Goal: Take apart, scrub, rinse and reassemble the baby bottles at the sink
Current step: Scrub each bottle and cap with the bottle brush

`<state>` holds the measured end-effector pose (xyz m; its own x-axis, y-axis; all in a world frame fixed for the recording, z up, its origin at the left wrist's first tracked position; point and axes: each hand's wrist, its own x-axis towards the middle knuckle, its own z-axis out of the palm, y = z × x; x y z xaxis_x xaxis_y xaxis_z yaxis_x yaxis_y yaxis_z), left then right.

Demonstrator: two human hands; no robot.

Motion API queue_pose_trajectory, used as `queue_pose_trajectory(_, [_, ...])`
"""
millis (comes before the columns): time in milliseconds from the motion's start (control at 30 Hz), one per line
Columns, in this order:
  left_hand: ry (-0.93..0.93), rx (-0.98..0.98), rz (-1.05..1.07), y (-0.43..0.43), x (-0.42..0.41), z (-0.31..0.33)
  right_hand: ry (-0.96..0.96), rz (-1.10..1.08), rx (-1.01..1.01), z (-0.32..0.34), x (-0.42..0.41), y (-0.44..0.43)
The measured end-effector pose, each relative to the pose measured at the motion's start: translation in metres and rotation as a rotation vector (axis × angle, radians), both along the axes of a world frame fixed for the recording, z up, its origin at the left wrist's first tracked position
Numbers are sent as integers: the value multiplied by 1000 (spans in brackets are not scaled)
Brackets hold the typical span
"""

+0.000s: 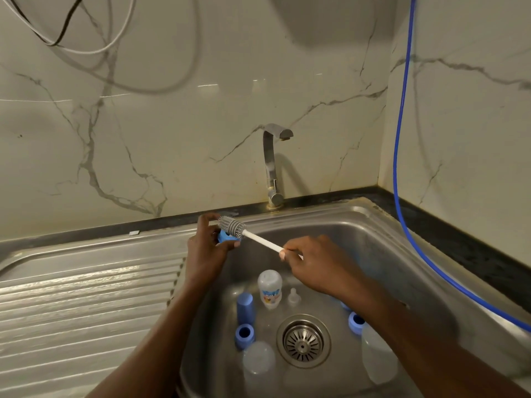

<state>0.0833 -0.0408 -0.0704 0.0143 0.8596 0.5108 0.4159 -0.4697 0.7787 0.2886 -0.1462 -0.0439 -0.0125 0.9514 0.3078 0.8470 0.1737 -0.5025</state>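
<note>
We held the ring in our left hand, fingers curled round it, above the sink's back-left corner. Our right hand pinched the brush handle. The ring looked light, rigid and slippery when wet, so its outer rim was the best grip.

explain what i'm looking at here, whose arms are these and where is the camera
There is no machine here: one picture, taken by a camera on a person's head, looking down at their own bare hands over a steel sink. The left hand holds a small blue bottle piece. The right hand grips the white handle of a bottle brush, whose grey bristles sit against that piece. In it lie a printed bottle, a clear bottle, a blue cap, a blue ring and a teat, around the drain.
</note>
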Motion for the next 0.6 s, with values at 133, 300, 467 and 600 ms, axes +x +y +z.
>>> queue_pose_trajectory(133, [-69, 2, -5, -1, 6, 2, 39, -46, 7, -3, -2, 8])
queue_pose_trajectory(300, [-57, 1, -4, 1, 4, 1, 128, -190, -58, -6, 36, 18])
queue_pose_trajectory(467, [189, 0, -38, 2, 7, -6, 259, -260, -39, -22, 64, 23])
queue_pose_trajectory(600, [299, -34, -46, -1, 16, -5, 350, -343, -33, -33, 74, 26])
